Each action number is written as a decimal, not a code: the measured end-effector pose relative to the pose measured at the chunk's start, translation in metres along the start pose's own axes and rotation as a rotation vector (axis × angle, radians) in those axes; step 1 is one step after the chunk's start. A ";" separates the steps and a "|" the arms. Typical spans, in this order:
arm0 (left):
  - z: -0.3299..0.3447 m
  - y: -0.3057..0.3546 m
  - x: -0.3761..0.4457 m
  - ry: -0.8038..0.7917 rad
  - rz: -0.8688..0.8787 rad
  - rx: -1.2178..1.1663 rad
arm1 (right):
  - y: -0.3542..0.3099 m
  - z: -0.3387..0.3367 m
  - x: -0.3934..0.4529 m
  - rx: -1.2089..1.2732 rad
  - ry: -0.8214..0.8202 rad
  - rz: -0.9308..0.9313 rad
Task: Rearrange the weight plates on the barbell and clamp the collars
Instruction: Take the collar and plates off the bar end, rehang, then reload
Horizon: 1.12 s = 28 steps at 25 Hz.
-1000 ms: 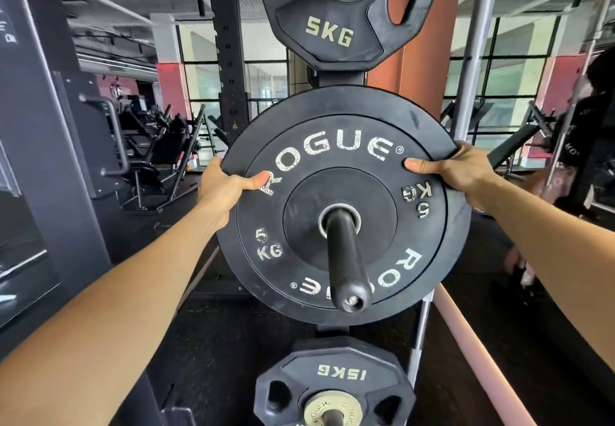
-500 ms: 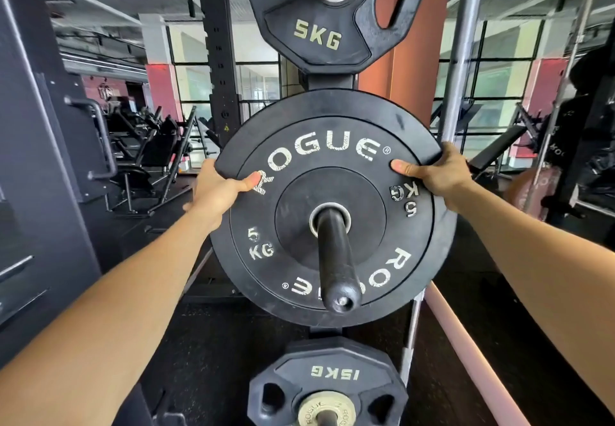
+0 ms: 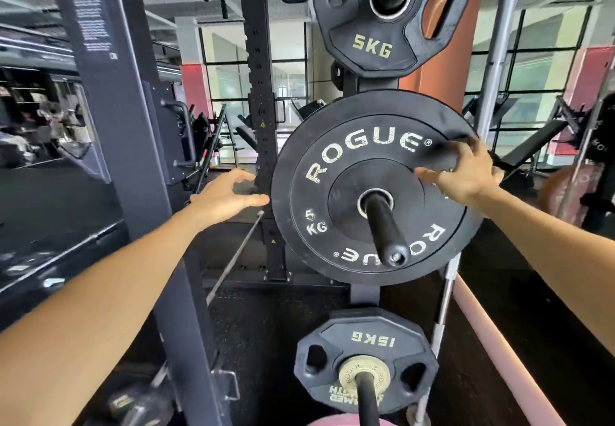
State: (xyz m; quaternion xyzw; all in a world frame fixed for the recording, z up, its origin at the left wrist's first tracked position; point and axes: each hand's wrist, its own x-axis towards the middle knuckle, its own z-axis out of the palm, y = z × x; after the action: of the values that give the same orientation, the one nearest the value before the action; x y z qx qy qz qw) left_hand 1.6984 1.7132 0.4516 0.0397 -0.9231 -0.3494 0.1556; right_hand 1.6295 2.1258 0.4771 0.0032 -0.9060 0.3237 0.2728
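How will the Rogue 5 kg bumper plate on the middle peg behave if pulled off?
The Rogue plate looks rigid, so no flex. Marked 5 KG yet wide, so probably light for its size. It hangs on the peg; once free, its round rim would likely roll. Matte face probably grips well.

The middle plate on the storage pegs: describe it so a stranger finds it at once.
Find the black rack upright carrying three pegs, one above another. The middle peg holds the round Rogue plate, marked 5 KG in white. Unlike the smaller 5KG plate above and 15KG plate below, it has no grip holes.
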 end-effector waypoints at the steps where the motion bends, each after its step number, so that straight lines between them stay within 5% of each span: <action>1: -0.012 -0.011 -0.009 0.005 -0.006 -0.008 | -0.013 0.004 -0.009 -0.027 -0.039 -0.042; 10: -0.155 -0.137 -0.087 0.062 -0.008 -0.058 | -0.190 0.073 -0.122 0.061 -0.332 -0.172; 18: -0.289 -0.254 -0.138 -0.013 0.080 -0.077 | -0.342 0.144 -0.246 0.279 -0.392 -0.150; 28: -0.333 -0.348 -0.109 -0.039 0.027 -0.065 | -0.414 0.237 -0.274 0.249 -0.438 -0.134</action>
State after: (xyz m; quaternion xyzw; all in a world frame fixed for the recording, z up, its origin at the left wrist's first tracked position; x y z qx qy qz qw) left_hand 1.8950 1.2602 0.4302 0.0153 -0.9146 -0.3778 0.1436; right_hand 1.8213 1.6123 0.4311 0.1668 -0.8945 0.4053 0.0883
